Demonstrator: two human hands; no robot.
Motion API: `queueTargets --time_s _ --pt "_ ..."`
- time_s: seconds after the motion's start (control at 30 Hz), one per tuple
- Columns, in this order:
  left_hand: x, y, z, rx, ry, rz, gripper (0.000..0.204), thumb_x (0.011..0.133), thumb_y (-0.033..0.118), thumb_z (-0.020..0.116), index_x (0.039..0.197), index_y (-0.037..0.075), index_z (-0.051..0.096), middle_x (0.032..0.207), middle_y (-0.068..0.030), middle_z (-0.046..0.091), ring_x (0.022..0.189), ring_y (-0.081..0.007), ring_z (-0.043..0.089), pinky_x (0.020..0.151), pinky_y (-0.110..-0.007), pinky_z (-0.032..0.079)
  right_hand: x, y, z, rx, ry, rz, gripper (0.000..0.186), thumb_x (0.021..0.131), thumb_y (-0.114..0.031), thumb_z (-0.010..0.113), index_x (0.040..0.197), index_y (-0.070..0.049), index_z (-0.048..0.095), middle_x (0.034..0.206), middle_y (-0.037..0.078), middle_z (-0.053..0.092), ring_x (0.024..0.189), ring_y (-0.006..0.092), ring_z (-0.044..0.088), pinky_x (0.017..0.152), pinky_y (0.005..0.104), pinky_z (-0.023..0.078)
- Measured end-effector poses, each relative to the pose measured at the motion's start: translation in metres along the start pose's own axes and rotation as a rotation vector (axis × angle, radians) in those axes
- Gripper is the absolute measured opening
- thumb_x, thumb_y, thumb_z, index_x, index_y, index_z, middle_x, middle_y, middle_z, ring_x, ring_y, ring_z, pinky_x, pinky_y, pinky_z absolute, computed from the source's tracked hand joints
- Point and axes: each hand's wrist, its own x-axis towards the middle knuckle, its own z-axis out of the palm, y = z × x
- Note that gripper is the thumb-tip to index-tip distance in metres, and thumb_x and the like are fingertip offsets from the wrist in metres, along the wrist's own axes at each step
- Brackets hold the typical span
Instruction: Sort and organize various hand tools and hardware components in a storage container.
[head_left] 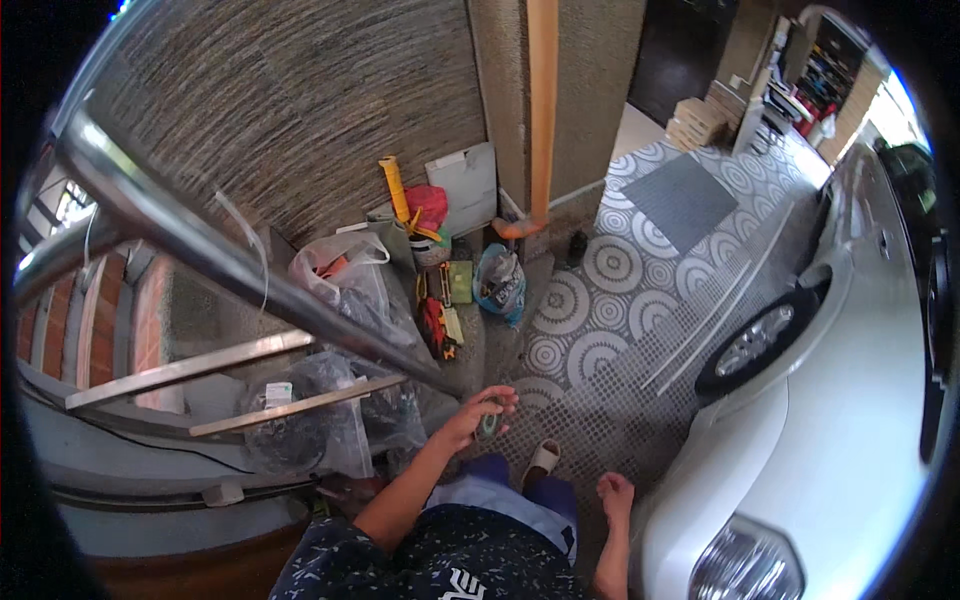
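My left hand [482,417] grips a small green rounded object [488,425], possibly a roll of tape, just right of the lower end of a steel railing [250,270]. My right hand [615,490] hangs near the white car [800,450] with fingers curled; whether they hold anything is unclear. Below the railing lie clear plastic bags [290,430] and two long narrow strips [190,365]. Farther forward are a white plastic bag [330,250], red and yellow tools [440,325], a green box [460,282] and a blue-and-white bag [500,280].
Stairs [150,340] rise on the left. A patterned tile floor [610,265] with a grey mat [678,200] leads toward stacked cardboard boxes [698,125] and a doorway. The car's wheel [750,345] stands close on the right. A wooden post [543,110] stands ahead.
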Motion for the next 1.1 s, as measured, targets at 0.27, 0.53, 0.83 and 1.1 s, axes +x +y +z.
queueTargets --time_s 0.27,0.53,0.83,1.1 --pt "0.107 0.070 -0.034 -0.173 0.250 0.088 0.042 0.091 0.007 0.050 0.133 0.008 0.049 0.134 -0.0091 0.054 0.115 -0.0199 0.057 0.088 -0.043 0.054 0.266 -0.179 0.033 -0.200 -0.262 -0.300 0.028 0.088 -0.024 0.068 0.101 0.001 0.067 0.077 0.007 0.066 0.068 0.0135 0.059 0.066 0.0304 0.048" --pt "0.255 0.110 -0.124 -0.314 0.466 0.256 0.034 0.092 0.011 0.053 0.126 0.015 0.054 0.123 -0.0032 0.060 0.106 -0.0147 0.059 0.076 -0.037 0.055 0.427 -0.320 0.147 -0.532 -0.638 -0.407 0.020 0.087 -0.003 0.064 0.106 0.002 0.065 0.088 0.006 0.068 0.078 0.0125 0.063 0.071 0.0273 0.051" --pt "0.297 0.119 -0.150 -0.636 0.873 0.342 0.022 0.095 0.019 0.053 0.116 0.013 0.059 0.112 0.0001 0.059 0.097 -0.0137 0.057 0.072 -0.032 0.050 0.531 -0.400 0.315 -0.832 -1.143 -0.590 0.031 0.085 -0.024 0.069 0.107 -0.003 0.067 0.089 0.017 0.071 0.084 0.0273 0.070 0.076 0.0359 0.054" --pt "0.371 0.055 -0.166 -0.720 1.328 0.341 0.017 0.094 0.018 0.055 0.105 0.007 0.063 0.098 0.0005 0.061 0.091 -0.0126 0.055 0.088 -0.028 0.042 0.610 -0.365 0.527 -0.961 -1.540 -1.136 0.017 0.086 -0.018 0.054 0.087 -0.003 0.063 0.082 0.024 0.064 0.076 0.0431 0.063 0.068 0.0511 0.050"
